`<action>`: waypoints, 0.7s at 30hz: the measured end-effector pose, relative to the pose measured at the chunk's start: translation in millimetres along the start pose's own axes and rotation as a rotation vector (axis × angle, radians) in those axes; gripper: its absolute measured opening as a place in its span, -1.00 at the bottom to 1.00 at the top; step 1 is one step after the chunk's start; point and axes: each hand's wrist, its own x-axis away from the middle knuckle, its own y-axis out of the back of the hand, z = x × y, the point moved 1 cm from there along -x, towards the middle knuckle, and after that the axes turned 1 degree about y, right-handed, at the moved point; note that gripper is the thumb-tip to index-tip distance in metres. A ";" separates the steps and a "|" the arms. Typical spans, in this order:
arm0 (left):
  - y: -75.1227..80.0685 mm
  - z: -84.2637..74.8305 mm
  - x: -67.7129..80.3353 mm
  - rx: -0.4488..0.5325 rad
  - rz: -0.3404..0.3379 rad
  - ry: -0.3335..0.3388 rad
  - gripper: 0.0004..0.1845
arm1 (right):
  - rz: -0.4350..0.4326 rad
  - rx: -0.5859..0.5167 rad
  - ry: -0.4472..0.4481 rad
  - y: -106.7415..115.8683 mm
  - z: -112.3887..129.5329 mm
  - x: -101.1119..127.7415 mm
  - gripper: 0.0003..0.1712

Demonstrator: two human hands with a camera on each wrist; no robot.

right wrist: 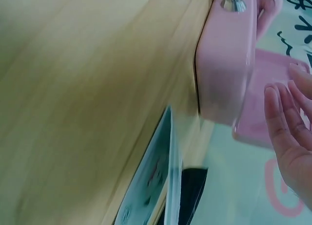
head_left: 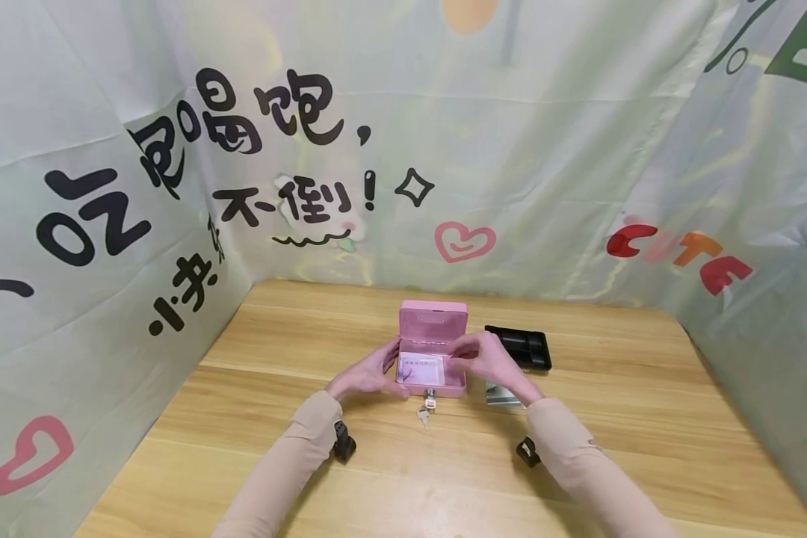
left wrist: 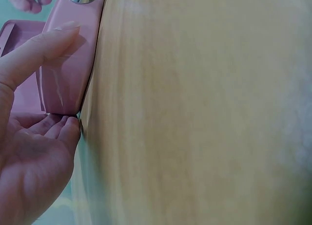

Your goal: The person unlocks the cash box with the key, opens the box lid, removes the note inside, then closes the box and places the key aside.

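Note:
A small pink metal cash box (head_left: 433,323) stands on the table with its lid raised. Inside it lies a pale printed paper or card (head_left: 422,371). Keys (head_left: 424,415) hang from the lock at its front. My left hand (head_left: 370,373) holds the box's left front corner. In the left wrist view, the thumb (left wrist: 53,42) presses the front wall while the fingers lie against the side. Over the right part of the box hovers my right hand (head_left: 489,359), its fingers loosely bent. The right wrist view shows nothing between those fingers (right wrist: 282,120).
Right of the box lies a black compartment tray (head_left: 527,347). A folded pale booklet or card (head_left: 501,394) sits in front of it, partly behind the right forearm. The wooden table (head_left: 430,486) is enclosed by printed curtains (head_left: 545,164) at the back and sides.

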 end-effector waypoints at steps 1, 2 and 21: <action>0.3 0.0 -0.3 -0.003 0.001 0.002 0.27 | 0.008 0.000 0.001 -2.9 1.5 -2.2 -0.77; 0.5 -0.1 -0.4 -0.007 0.002 -0.004 0.27 | 0.015 -0.002 0.008 -5.6 2.8 -4.3 -0.77; -0.8 -3.3 1.9 -0.076 -0.022 0.025 0.27 | 0.155 -0.001 0.034 -29.5 2.6 -26.8 -0.69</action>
